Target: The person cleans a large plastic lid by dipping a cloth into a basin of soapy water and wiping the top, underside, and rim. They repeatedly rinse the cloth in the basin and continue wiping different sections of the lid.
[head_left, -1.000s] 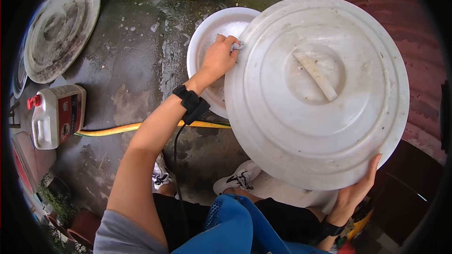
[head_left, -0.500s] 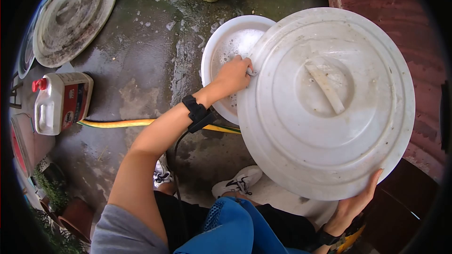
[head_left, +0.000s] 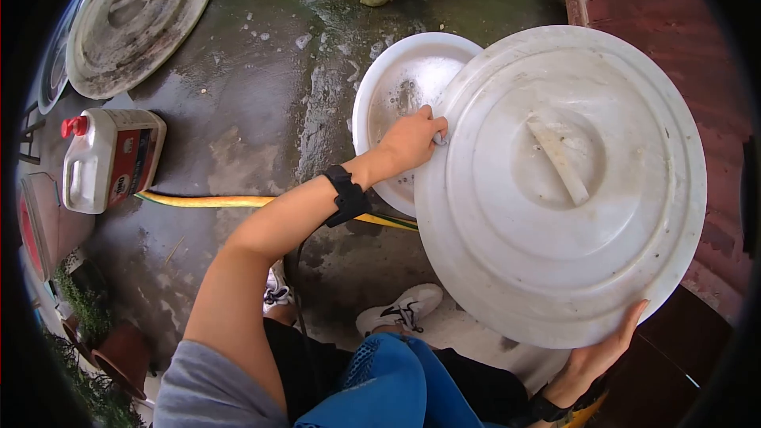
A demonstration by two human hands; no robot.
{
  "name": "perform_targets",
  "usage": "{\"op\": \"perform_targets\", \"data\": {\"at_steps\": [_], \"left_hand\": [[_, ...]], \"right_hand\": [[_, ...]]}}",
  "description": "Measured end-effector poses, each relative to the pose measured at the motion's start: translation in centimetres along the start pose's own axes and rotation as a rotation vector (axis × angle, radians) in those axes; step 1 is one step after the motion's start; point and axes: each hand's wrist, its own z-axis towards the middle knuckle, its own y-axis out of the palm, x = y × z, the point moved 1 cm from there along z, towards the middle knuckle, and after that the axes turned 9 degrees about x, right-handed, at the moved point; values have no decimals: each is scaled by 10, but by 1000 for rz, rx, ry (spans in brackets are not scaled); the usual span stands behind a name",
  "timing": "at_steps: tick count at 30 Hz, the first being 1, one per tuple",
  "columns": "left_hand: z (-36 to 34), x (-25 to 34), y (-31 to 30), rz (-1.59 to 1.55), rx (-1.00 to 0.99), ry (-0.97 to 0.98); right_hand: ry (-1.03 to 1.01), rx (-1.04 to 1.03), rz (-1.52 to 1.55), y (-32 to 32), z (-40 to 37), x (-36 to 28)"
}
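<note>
A big round white lid point(head_left: 563, 190) with a bar handle at its centre is tilted up in front of me. My right hand point(head_left: 596, 353) grips its lower rim from underneath. My left hand point(head_left: 412, 141) presses a small grey rag point(head_left: 438, 139) against the lid's left edge, fingers closed on the rag. Behind the lid, a white basin point(head_left: 396, 103) holding soapy water stands on the wet concrete floor.
A yellow hose point(head_left: 214, 200) runs across the floor under my left arm. A white jug with a red cap point(head_left: 107, 160) lies at the left. Another dirty round lid point(head_left: 135, 20) lies at the top left. A red brick wall point(head_left: 674, 16) stands on the right.
My left hand with the rag has slid down along the lid's left edge. The lid and my right hand have kept their hold; the view has shifted slightly.
</note>
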Motion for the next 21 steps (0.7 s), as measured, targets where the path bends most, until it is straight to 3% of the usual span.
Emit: {"op": "perform_targets", "data": {"at_steps": [1,3,7,9,10,12,16,18,19,21], "left_hand": [[-5,2,-3,6,8,-8],[-11,11,-13,45,-254,-40],[-4,12,-26,91,-347,31],[-2,12,-34,182,-152,-93],[-1,10,-39,186,-151,-93],[5,6,-54,193,191,-152],[23,-25,-88,249,364,-301],[37,-36,-102,234,61,-353],[41,-42,-108,98,-12,-458],[36,-42,-117,43,-16,-477]], "right_hand": [[-13,-3,-2,-1,1,0],[-15,-40,1,-5,5,-1],[-5,-64,-2,1,6,-8],[45,-111,21,3,12,-12],[47,-113,25,3,13,-14],[30,-149,11,10,18,-17],[19,-167,12,16,17,-22],[17,-170,15,18,12,-24],[11,-175,16,17,9,-24],[12,-186,22,19,7,-27]]}}
